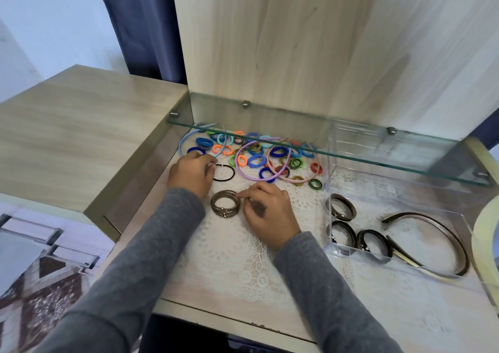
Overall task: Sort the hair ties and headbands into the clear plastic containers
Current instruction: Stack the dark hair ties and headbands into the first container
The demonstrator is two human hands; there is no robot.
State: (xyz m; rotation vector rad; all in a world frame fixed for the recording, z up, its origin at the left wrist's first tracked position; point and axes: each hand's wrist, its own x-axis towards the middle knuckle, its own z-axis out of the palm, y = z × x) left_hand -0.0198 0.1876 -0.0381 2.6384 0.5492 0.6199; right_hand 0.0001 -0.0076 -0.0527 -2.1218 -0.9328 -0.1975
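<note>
Far left, the left hand [192, 176] sits knuckles-up on the lace doily [259, 266], fingers curled together with the tips pinching the near edge of a black hair tie [224, 172] that lies flat on the cloth. Just below and to the right, a small stack of brown hair ties [225, 206] with tiny metal beads rests on the doily, and the right hand [270, 212] comes in beside it, thumb and forefinger closed on the stack's right rim. Behind both hands, under the glass shelf [351, 154], the bright pile of hair ties [259, 158] sprawls in blue, orange, green and red, with a light blue headband [183, 143] on its left and a pink headband [294, 180] looping through its middle. Moving right, the clear plastic container [334, 248] holds three bundles of dark brown ties in its left part and a brown headband [448, 232] in the larger part. A second clear container [330, 147] stands behind it, beneath the glass.
</note>
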